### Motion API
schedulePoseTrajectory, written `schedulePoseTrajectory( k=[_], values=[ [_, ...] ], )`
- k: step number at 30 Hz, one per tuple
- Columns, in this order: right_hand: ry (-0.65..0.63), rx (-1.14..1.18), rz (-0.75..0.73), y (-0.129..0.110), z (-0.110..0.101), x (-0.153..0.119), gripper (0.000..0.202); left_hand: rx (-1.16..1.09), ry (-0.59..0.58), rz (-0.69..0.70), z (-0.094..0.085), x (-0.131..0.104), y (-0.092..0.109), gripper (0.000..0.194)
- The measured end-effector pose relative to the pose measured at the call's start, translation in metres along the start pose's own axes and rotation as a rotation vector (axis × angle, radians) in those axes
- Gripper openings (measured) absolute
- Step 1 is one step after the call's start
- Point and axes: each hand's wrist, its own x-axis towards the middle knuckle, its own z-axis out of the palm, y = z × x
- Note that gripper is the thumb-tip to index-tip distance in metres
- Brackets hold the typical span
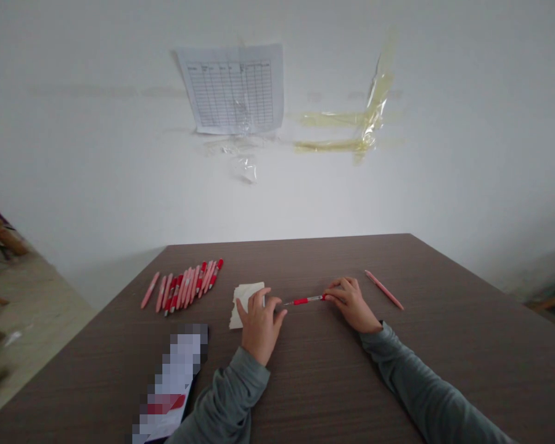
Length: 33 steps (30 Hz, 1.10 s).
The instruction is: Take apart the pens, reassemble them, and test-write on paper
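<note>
Between my hands is a clear pen with a red grip (300, 301), its tip pointing left. My right hand (351, 304) pinches the pen's red right end between thumb and fingers. My left hand (261, 324) is close to the pen's tip, fingers spread and apart from it. Partly under my left hand lies a torn piece of off-white paper (237, 316) on the table. To the right of my right hand rests a single pink pen (383, 289), lying at a slant.
Several pink and red pens (185, 288) lie in a row at the left of the dark wooden table (314, 382). A pixelated flat device (173, 376) sits left of my left forearm. A printed sheet (235, 92) and yellowed tape (370, 123) cling to the wall behind.
</note>
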Motion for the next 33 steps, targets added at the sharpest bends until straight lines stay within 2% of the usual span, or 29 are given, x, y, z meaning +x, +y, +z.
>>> schedulePoseTrajectory(
  k=[13, 33],
  values=[
    [-0.04, 0.037, -0.005, -0.002, -0.002, 0.0, 0.022, -0.039, 0.007, 0.008, -0.001, -0.002, 0.005, 0.012],
    [0.031, 0.024, 0.02, 0.01, -0.001, 0.001, 0.023, -0.016, 0.051, -0.043, -0.002, -0.002, 0.002, 0.012]
  ],
)
